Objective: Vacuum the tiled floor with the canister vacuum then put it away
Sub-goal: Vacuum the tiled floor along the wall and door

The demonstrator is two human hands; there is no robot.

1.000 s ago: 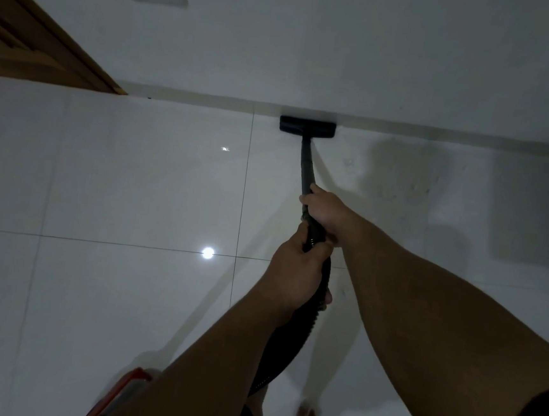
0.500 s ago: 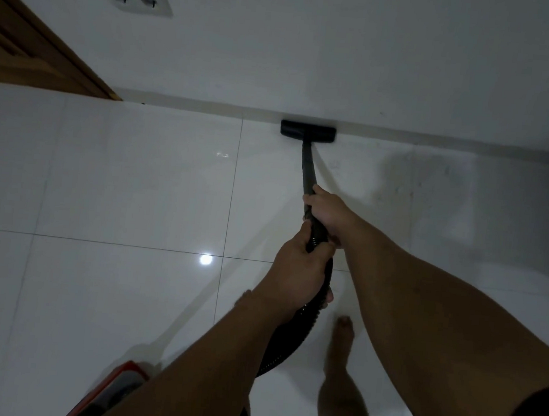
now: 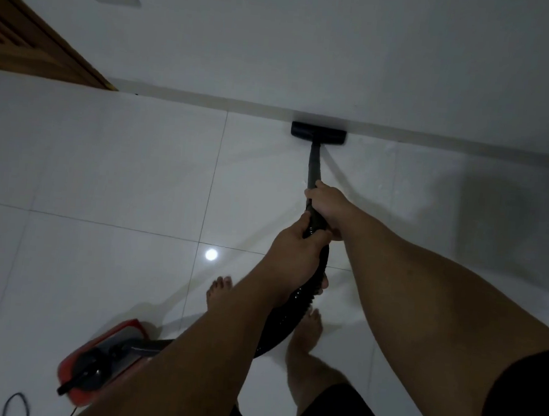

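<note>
Your right hand [image 3: 328, 207] grips wand [image 3: 313, 169] | left hand [image 3: 290, 255] grips hose [image 3: 305, 296] (ribbed) | floor nozzle [image 3: 318, 133] touching wall [image 3: 345, 64] base

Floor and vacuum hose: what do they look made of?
Floor: large glossy tiles, probably glazed ceramic or porcelain; thin grout lines cross it and a ceiling light mirrors as a bright spot. Vacuum hose: black ribbed tube, likely flexible plastic; the ridges catch small highlights and it curves down below the left hand.
</note>
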